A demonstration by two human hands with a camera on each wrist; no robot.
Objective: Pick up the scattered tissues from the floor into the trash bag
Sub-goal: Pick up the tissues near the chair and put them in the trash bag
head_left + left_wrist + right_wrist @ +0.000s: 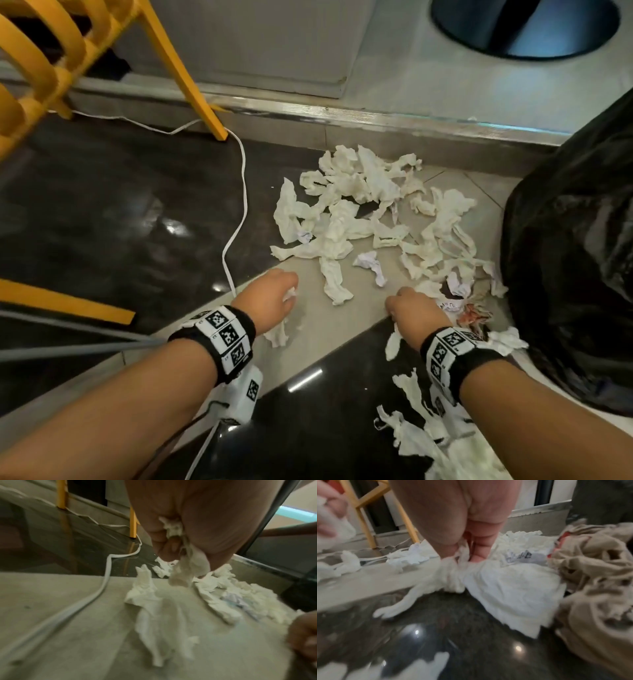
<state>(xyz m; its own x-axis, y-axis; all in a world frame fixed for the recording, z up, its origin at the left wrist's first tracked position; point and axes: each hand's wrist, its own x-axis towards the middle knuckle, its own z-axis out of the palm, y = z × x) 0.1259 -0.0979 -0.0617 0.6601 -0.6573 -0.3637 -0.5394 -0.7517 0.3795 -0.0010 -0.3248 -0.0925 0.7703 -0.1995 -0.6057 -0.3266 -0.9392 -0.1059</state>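
Observation:
Many crumpled white tissues (pixel 359 209) lie scattered on the floor, with more near my right forearm (pixel 416 428). My left hand (pixel 274 298) grips a white tissue (pixel 187 566) whose end hangs down from the curled fingers (pixel 169 547). My right hand (pixel 416 308) pinches a bunched white tissue (pixel 458 574) low over the floor, beside brownish and printed paper scraps (pixel 590 563). The black trash bag (pixel 575 240) stands at the right, close to my right hand.
A yellow chair (pixel 44 58) stands at the upper left, one leg (pixel 191 78) near the tissues. A white cable (pixel 239 212) runs across the dark floor past my left hand. A metal threshold (pixel 342 116) crosses behind the pile. A dark round base (pixel 524 27) sits far back.

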